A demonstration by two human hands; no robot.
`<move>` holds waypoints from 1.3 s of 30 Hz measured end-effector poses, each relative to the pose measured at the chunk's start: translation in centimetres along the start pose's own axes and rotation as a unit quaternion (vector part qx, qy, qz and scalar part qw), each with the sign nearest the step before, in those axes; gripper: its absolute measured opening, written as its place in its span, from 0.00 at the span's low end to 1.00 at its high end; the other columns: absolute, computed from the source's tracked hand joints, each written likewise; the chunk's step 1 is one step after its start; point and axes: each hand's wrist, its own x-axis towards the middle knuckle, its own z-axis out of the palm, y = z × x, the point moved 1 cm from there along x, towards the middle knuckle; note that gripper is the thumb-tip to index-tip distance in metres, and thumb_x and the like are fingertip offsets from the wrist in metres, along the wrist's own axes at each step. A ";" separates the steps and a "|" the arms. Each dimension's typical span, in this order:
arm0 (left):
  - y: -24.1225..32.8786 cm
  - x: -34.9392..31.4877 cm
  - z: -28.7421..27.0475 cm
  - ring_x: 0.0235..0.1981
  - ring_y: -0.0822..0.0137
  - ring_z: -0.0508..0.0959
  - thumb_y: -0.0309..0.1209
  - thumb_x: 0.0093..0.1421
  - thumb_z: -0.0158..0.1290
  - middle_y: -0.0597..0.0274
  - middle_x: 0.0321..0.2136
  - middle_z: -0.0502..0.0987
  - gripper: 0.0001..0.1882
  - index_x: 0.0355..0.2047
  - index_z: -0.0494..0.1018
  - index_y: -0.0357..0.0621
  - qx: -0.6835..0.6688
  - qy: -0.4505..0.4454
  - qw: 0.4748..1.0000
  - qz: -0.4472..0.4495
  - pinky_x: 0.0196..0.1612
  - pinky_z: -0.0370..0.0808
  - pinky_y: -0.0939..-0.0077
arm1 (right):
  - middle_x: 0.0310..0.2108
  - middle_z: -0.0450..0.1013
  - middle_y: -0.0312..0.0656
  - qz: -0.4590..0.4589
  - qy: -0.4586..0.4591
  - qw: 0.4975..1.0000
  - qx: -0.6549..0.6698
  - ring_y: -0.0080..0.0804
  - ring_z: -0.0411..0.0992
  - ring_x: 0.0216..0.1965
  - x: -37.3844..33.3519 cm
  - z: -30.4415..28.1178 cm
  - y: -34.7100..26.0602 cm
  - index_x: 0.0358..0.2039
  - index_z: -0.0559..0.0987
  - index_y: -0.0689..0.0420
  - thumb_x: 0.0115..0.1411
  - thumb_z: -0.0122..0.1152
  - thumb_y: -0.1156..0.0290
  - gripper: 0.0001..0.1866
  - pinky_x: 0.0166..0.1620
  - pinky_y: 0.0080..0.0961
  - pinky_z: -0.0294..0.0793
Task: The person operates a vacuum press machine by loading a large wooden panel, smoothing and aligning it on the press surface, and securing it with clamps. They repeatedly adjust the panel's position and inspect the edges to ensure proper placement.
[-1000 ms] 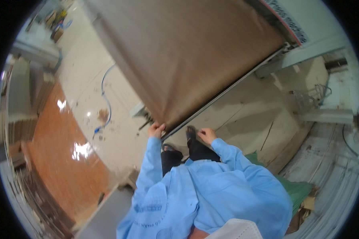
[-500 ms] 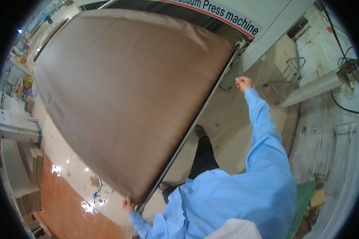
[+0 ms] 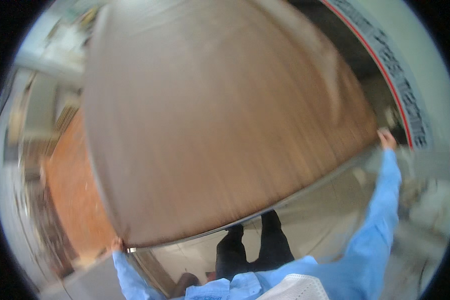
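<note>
A large brown sheet [image 3: 225,120], smooth like leather or film, lies stretched over a wide flat bed in front of me. Along its near side runs a thin metal edge [image 3: 245,218]. My left hand [image 3: 117,244] is closed at the near left corner, its fingers on the sheet's edge. At the right corner, my right hand [image 3: 386,138] pinches the sheet with arm outstretched. Motion blur softens both hands, and the fingertips are partly hidden.
A pale machine front [image 3: 410,55] with a red stripe rises at the right, over a dark opening. On the left lie an orange-brown panel [image 3: 75,185] and blurred stacks of boards [image 3: 67,117]. Tiled floor [image 3: 320,205] shows around my legs.
The view has turned right and the bed's near edge now lies across in front of me. My right hand has gone from free air to the sheet's right corner; my left stays at its corner.
</note>
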 end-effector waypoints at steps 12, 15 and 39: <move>-0.8 1.5 1.8 0.39 0.53 0.81 0.45 0.56 0.62 0.47 0.35 0.83 0.19 0.33 0.81 0.39 -0.143 -0.003 0.945 -0.294 0.46 0.76 0.59 | 0.40 0.76 0.41 0.211 -0.077 0.974 0.033 0.39 0.74 0.39 3.5 -0.9 5.1 0.44 0.78 0.56 0.66 0.58 0.61 0.13 0.36 0.47 0.81; -0.2 1.5 1.8 0.38 0.58 0.81 0.42 0.57 0.62 0.51 0.33 0.83 0.17 0.32 0.80 0.38 -0.208 -0.014 0.898 -0.387 0.45 0.76 0.62 | 0.43 0.75 0.43 0.241 -0.065 0.967 0.053 0.41 0.74 0.40 3.3 -1.0 4.3 0.44 0.77 0.57 0.65 0.59 0.62 0.12 0.36 0.48 0.82; 0.1 -1.6 2.5 0.21 0.74 0.70 0.31 0.59 0.62 0.65 0.18 0.75 0.12 0.23 0.74 0.38 -0.361 0.118 0.901 -0.207 0.26 0.70 0.72 | 0.22 0.72 0.36 0.089 -0.060 0.990 -0.089 0.27 0.68 0.21 4.3 -0.7 2.6 0.27 0.78 0.58 0.58 0.69 0.57 0.17 0.21 0.32 0.69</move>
